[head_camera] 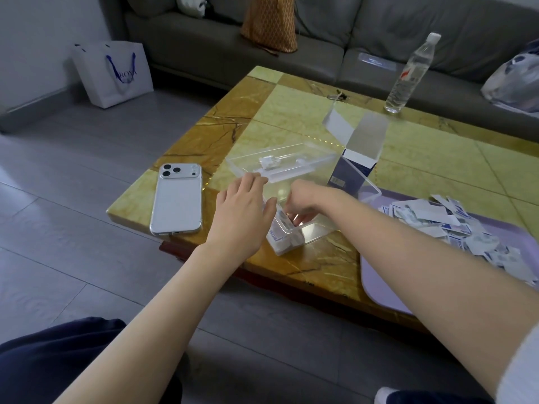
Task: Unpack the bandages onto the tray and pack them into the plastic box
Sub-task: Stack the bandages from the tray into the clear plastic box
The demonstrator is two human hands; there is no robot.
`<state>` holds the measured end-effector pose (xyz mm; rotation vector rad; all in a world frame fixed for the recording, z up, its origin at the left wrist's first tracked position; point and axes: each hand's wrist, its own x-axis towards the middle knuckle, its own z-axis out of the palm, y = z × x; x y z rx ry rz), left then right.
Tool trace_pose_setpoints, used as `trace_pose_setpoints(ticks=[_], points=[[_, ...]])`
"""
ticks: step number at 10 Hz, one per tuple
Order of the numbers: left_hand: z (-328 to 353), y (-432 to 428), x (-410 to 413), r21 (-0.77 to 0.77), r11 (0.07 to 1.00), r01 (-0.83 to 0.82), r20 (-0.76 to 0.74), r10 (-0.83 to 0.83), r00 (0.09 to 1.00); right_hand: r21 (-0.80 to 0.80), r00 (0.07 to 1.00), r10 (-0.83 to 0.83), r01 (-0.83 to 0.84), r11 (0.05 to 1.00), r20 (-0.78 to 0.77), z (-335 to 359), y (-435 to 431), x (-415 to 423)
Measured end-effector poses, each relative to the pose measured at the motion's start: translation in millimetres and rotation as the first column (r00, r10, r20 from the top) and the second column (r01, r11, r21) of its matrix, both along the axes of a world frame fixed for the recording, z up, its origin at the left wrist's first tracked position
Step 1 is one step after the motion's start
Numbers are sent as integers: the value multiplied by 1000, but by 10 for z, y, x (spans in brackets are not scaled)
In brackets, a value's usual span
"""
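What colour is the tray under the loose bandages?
Pale lilac, plain with no pattern. The tray shows best in the head view.

On my feed everything is bare from the left hand [242,211] and the right hand [309,202] back toward the elbows. At the lower right corner a pale grey sleeve [520,371] begins, short or pushed up, I cannot tell which. Dark navy trousers [58,360] cover the legs along the bottom edge, loosely creased at the left knee.
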<state>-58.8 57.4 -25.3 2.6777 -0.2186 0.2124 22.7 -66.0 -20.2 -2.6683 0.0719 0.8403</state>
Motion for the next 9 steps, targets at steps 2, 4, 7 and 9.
trace_pose_setpoints(ticks=[2, 4, 7, 9], points=[[1, -1, 7, 9, 1000, -1, -12, 1, 1000, -52, 999, 45, -44, 998, 16, 68, 1, -32], [11, -7, 6, 8, 1000, -6, -17, 6, 1000, -222, 981, 151, -175, 959, -120, 151, 7, -59], [8, -1, 26, 9, 1000, -9, -23, 10, 1000, -211, 973, 192, -215, 954, -126, 152, 7, -27], [5, 0, 32, -2, 1000, -10, -19, 10, 1000, -165, 983, 104, -129, 978, -150, 130, 20, -3]])
